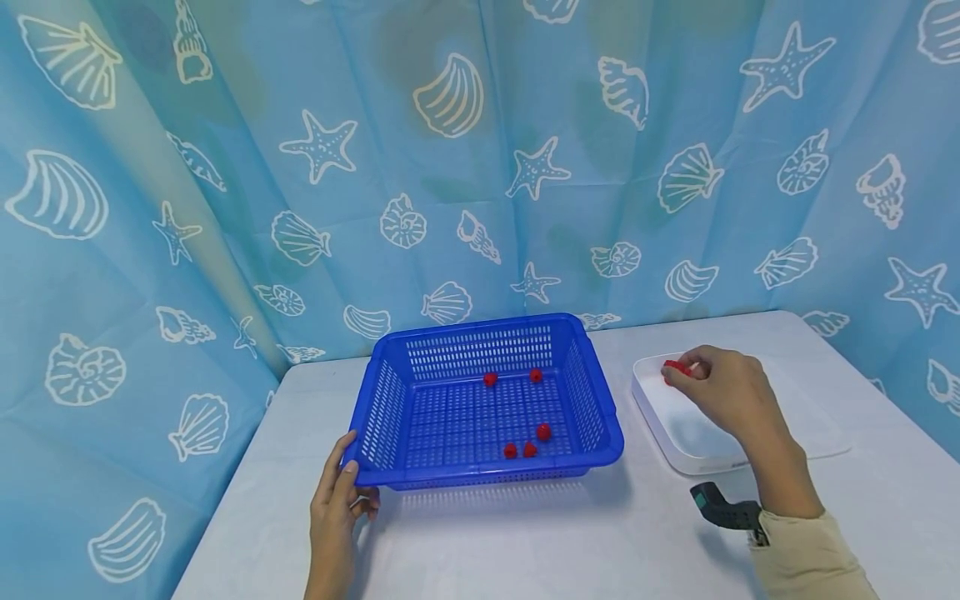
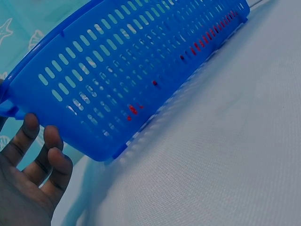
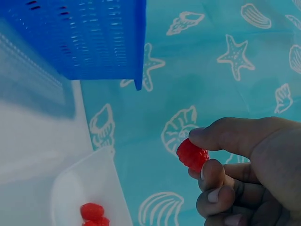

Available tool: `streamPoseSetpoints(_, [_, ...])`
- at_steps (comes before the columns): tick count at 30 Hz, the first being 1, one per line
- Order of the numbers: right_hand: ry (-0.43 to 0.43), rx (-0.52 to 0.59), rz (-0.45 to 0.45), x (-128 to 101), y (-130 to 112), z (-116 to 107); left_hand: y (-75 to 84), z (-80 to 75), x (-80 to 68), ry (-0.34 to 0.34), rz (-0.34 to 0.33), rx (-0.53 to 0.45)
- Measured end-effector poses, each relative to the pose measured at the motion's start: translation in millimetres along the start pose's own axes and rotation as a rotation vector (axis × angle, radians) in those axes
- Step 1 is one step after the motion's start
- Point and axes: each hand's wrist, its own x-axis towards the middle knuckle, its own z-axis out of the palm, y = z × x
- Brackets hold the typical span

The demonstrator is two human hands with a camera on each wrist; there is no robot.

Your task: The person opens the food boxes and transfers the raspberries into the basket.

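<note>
A blue slotted basket [image 1: 390,400] sits in the middle of the table with several red berries [image 1: 543,432] on its floor. My left hand [image 1: 351,487] grips its near left corner, thumb on the rim and fingers [image 2: 47,157] curled below it. Through the basket wall [image 2: 141,61] the berries [image 2: 133,109] show as red spots. My right hand [image 1: 678,372] pinches one red berry [image 1: 675,367] over the white tray [image 1: 795,421]. In the right wrist view that berry [image 3: 192,154] sits between thumb and fingers, above two more berries [image 3: 92,213] lying in the tray [image 3: 89,181].
The white table [image 1: 570,542] runs to a blue curtain [image 1: 480,167] printed with shells and starfish, which closes off the back and left. The tray lies right of the basket with a narrow gap between them. A dark camera mount [image 1: 720,507] sits on my right wrist.
</note>
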Motion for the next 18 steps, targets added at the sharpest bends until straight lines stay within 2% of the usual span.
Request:
streamPoseSetpoints(7, [0.018,0.010,-0.021,-3.9,-8.5,-2.9,0.0,0.1,0.1,0.001,0.011,0.018])
streamPoseSetpoints(11, [0.057,0.021,-0.053,-4.6,-15.6,-2.4,1.7,-1.5,2.3,0.011,0.019,0.026])
streamPoseSetpoints(18, [0.065,0.043,-0.122,-7.9,-17.9,-3.6,1.8,1.3,3.2,0.017,-0.010,0.024])
